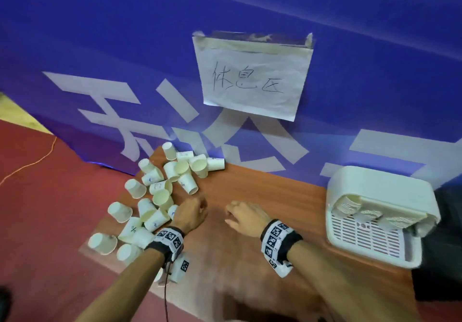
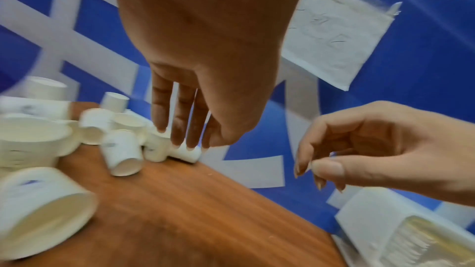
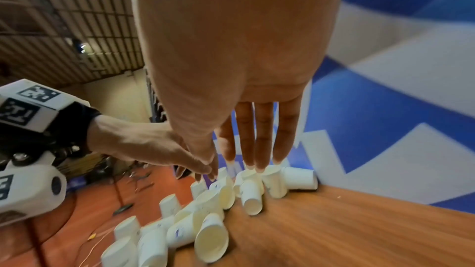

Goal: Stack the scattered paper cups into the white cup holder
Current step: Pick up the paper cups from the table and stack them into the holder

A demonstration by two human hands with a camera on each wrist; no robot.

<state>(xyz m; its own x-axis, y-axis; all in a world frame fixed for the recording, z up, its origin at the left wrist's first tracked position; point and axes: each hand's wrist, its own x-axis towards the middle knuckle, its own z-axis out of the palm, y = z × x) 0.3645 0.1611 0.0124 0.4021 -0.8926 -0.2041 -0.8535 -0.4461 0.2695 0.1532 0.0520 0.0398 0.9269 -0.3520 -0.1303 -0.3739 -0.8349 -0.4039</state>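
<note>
Several white paper cups (image 1: 161,198) lie tumbled on the left part of a wooden table (image 1: 262,189), some tipped on their sides. The white cup holder (image 1: 375,181) stands at the table's right end, with stacked cups (image 1: 348,205) in its slots. My left hand (image 1: 193,210) hovers at the right edge of the pile, fingers (image 2: 180,129) hanging relaxed and holding nothing. My right hand (image 1: 237,215) hovers beside it over bare wood, empty, with fingers loosely curled in the left wrist view (image 2: 359,149) and hanging straight in its own view (image 3: 257,149).
A blue banner (image 1: 250,9) with white lettering hangs right behind the table, with a taped paper sign (image 1: 255,76) on it. Red floor (image 1: 37,209) with an orange cable (image 1: 32,161) lies left of the table. Bare wood separates the hands from the holder.
</note>
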